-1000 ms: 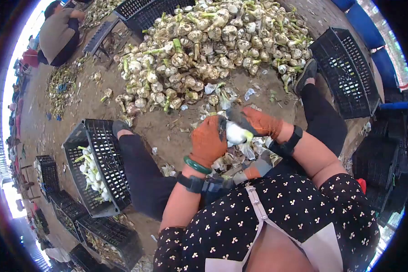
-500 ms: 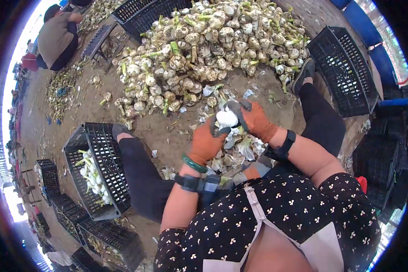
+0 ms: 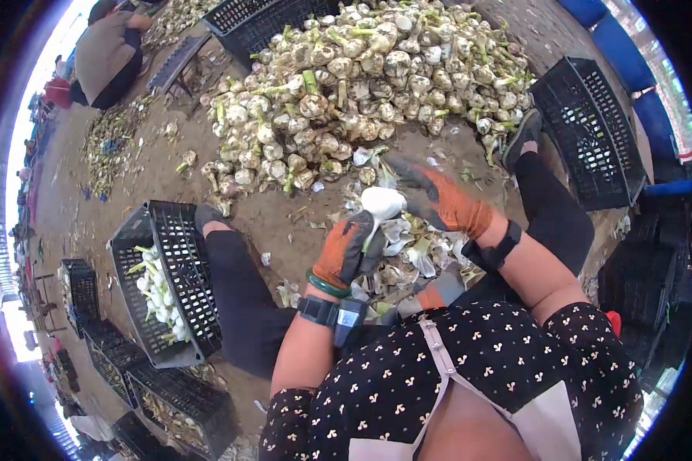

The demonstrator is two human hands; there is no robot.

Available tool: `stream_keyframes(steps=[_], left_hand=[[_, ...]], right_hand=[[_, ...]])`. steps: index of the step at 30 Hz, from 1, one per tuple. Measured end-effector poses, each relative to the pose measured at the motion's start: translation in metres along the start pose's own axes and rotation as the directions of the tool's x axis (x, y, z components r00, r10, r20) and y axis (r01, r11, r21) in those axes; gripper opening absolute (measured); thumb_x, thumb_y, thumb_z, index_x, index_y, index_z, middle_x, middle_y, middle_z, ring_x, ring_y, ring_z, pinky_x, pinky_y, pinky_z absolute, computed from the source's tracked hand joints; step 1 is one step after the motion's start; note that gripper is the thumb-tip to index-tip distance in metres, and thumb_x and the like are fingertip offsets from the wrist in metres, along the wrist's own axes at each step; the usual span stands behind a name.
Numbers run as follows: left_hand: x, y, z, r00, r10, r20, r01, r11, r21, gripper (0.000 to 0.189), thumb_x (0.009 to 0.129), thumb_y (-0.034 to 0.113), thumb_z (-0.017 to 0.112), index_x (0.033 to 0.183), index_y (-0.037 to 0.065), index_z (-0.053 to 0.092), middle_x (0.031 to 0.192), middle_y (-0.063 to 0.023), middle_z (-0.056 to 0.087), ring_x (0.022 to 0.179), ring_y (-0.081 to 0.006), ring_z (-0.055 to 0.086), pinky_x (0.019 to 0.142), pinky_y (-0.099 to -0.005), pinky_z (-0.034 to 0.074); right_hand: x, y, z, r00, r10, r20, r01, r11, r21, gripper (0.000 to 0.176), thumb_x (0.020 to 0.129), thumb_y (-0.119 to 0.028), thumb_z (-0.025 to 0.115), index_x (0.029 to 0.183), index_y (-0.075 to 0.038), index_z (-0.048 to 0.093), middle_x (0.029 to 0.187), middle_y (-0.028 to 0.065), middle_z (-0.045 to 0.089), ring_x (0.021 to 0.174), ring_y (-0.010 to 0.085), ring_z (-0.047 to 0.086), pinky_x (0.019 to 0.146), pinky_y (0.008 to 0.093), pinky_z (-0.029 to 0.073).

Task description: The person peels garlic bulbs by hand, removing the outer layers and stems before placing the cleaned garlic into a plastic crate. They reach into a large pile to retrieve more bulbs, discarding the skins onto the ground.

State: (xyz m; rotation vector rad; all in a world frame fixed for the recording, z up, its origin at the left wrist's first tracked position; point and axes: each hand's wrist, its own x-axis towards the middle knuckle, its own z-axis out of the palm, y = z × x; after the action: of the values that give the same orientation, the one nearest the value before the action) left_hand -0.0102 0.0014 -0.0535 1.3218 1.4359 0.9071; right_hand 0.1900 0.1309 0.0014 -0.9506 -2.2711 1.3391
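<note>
A clean white garlic bulb (image 3: 382,203) is held by its stem in my left hand (image 3: 347,250), which wears an orange and dark grey glove. Just right of the bulb, my right hand (image 3: 444,198) in a matching glove has its fingers stretched apart, holding nothing; its fingertips are slightly blurred. Peeled garlic skins (image 3: 417,257) litter the ground below both hands. Ahead lies a large pile of unpeeled, soil-stained garlic bulbs (image 3: 361,84). To my left, a tilted black crate (image 3: 184,280) contains white garlic bulbs with stems (image 3: 160,300).
Another black crate (image 3: 588,138) stands by my right foot, and one (image 3: 246,27) sits behind the pile. More crates (image 3: 181,407) line the lower left. A person (image 3: 108,54) crouches at far left near a low bench (image 3: 178,65). Blue barrels (image 3: 627,54) stand at upper right.
My right hand has come off the garlic bulb and opened to the right. My left hand has turned and now holds the bulb alone by its stem. The view has shifted slightly.
</note>
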Motion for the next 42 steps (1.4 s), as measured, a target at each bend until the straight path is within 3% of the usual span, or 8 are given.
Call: stream_keyframes(steps=[2,4,6,8,10,19,24,42], left_hand=[[0.001,0.03,-0.004,0.935,0.109,0.337,0.309,0.211,-0.927,0.019,0.088,0.024,0.046,0.096,0.007,0.051,0.071,-0.0036,0.054,0.057,-0.0124,0.051,0.045,-0.0254,0.041],[-0.006,0.023,0.002,0.978,-0.121,0.169,0.187,0.15,-0.971,0.019,0.089,0.027,0.042,0.096,0.012,0.05,0.062,-0.0023,0.049,0.049,-0.0129,0.046,0.039,-0.0254,0.036],[-0.016,-0.029,-0.006,0.92,-0.077,-0.383,-0.062,0.94,-0.336,0.023,0.087,0.032,0.045,0.097,0.013,0.049,0.062,-0.0019,0.048,0.047,-0.012,0.044,0.038,-0.0252,0.034],[-0.04,0.04,-0.053,0.894,-0.272,-0.355,-0.335,0.119,-0.935,0.029,0.085,0.035,0.046,0.102,0.012,0.049,0.071,-0.0029,0.05,0.05,-0.0126,0.046,0.039,-0.0253,0.036],[-0.062,0.024,-0.089,0.544,-0.213,-0.812,-0.765,0.271,-0.584,0.031,0.086,0.034,0.045,0.104,0.01,0.049,0.078,-0.0032,0.05,0.051,-0.011,0.045,0.039,-0.0224,0.034],[-0.045,0.024,-0.058,0.742,-0.618,-0.261,0.104,0.491,-0.865,0.024,0.079,0.003,0.047,0.102,0.001,0.053,0.088,-0.0098,0.06,0.074,-0.0189,0.058,0.06,-0.0285,0.049],[-0.022,0.03,-0.044,0.872,-0.472,-0.127,0.165,0.529,-0.832,0.033,0.083,0.01,0.048,0.115,0.002,0.047,0.092,-0.0099,0.06,0.073,-0.0175,0.06,0.061,-0.0313,0.051],[-0.003,0.055,-0.032,0.913,-0.314,-0.26,0.232,0.925,-0.302,0.028,0.077,0.02,0.059,0.095,-0.002,0.059,0.078,-0.0137,0.062,0.07,-0.019,0.057,0.065,-0.0324,0.044]], right_hand=[[0.006,-0.005,0.011,0.992,-0.123,0.04,0.12,0.99,0.072,0.038,0.083,-0.015,0.05,0.12,-0.007,0.046,0.122,0.0185,0.043,0.116,0.0321,0.039,0.096,0.0372,0.032],[0.017,-0.032,0.015,0.997,0.022,0.069,-0.027,0.997,0.076,0.032,0.086,-0.018,0.043,0.114,-0.006,0.05,0.119,0.0187,0.046,0.107,0.0304,0.047,0.092,0.0367,0.035],[0.029,0.06,0.03,0.996,-0.059,-0.06,0.062,0.997,0.038,0.031,0.087,-0.02,0.041,0.112,-0.005,0.051,0.115,0.0186,0.05,0.101,0.0302,0.051,0.087,0.037,0.038],[0.045,0.108,0.043,0.988,-0.08,-0.135,0.086,0.996,0.039,0.032,0.087,-0.022,0.041,0.112,-0.005,0.051,0.112,0.0187,0.051,0.098,0.0304,0.052,0.085,0.0371,0.039],[0.047,0.02,0.025,0.989,0.138,0.061,-0.133,0.987,-0.085,0.04,0.085,-0.033,0.046,0.109,-0.002,0.054,0.107,0.0155,0.056,0.101,0.0242,0.052,0.088,0.0325,0.038],[0.139,0.077,0.051,0.984,0.144,-0.103,-0.175,0.887,-0.427,0.05,0.08,-0.036,0.053,0.116,-0.002,0.046,0.114,0.0218,0.049,0.103,0.0357,0.048,0.085,0.0388,0.041],[0.209,0.086,0.073,0.976,0.189,-0.106,-0.193,0.533,-0.824,0.058,0.079,-0.03,0.056,0.125,-0.002,0.034,0.126,0.0239,0.035,0.114,0.0414,0.035,0.095,0.0438,0.033],[0.051,-0.054,0.023,0.913,-0.399,0.085,0.404,0.851,-0.336,0.052,0.06,-0.021,0.073,0.105,-0.005,0.052,0.102,0.017,0.05,0.097,0.0361,0.047,0.081,0.0422,0.04]])
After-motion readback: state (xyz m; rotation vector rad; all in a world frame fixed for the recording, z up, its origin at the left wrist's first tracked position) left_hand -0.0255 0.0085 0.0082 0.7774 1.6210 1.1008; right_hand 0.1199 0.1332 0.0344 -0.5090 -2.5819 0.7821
